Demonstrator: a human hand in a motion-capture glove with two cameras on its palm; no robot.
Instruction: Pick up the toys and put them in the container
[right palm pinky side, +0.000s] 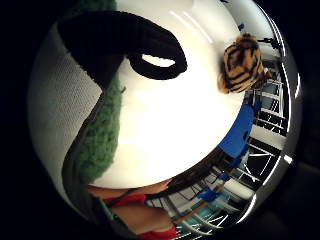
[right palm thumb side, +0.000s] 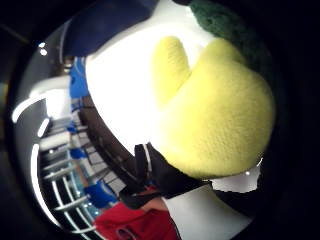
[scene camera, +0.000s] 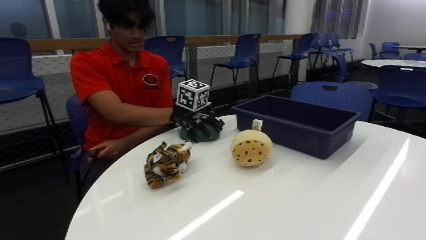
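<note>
A dark green plush toy (scene camera: 200, 130) sits at the table's far edge, in front of the person. My gloved right hand (scene camera: 192, 116) is on top of it, with the fingers curled down round its sides. Close to the palm, the toy shows its green fur (right palm pinky side: 102, 135) and a yellow plush part (right palm thumb side: 215, 115). A striped tiger toy (scene camera: 166, 164) lies on the table nearer the camera, apart from the hand; the tiger (right palm pinky side: 242, 62) also shows in the little finger side view. A round yellow spotted toy (scene camera: 251, 146) stands beside the dark blue container (scene camera: 299, 127).
The white round table (scene camera: 279, 200) is glossy. The person's bare left hand (scene camera: 106, 149) rests low at the table's edge. Blue chairs (scene camera: 333, 92) stand behind the container, with a railing beyond them.
</note>
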